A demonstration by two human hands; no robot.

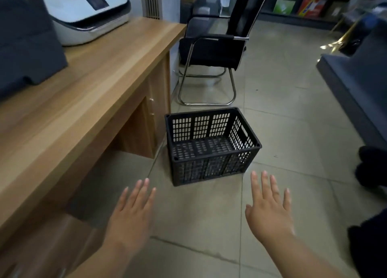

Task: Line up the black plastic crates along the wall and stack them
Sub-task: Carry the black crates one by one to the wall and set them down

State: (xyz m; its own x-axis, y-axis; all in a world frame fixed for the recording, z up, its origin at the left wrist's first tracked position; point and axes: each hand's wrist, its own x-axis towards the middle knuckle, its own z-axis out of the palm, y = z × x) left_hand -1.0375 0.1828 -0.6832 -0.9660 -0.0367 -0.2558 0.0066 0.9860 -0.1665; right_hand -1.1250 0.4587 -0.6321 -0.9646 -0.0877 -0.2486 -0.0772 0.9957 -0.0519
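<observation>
gripping nothing: left hand [130, 217] and right hand [269, 213] stretched forward palm down, fingers straight and spread, in the air above the floor tiles [293, 120]. just beyond the fingertips, apart from both, one black plastic crate [209, 170] upright on those tiles, close beside the cupboard end of the wooden desk [83, 93]. rectangular and open-topped, walls and base pierced with rows of small slots (pale tile showing through them), a cut-out handle in the right-hand short wall, a thick rim with a round socket at each corner. underneath, grey-beige tiling, smooth and faintly glossy, thin dark grout lines between. to the left, warm streaked laminate on the desk, cupboard door [144, 123] below, white printer [88, 12] with a rounded lid on top. behind the crate, a black chair [211, 49] on a bent chrome tube frame. farther back, dark shelving [303, 8] with coloured boxes, blurred.
</observation>
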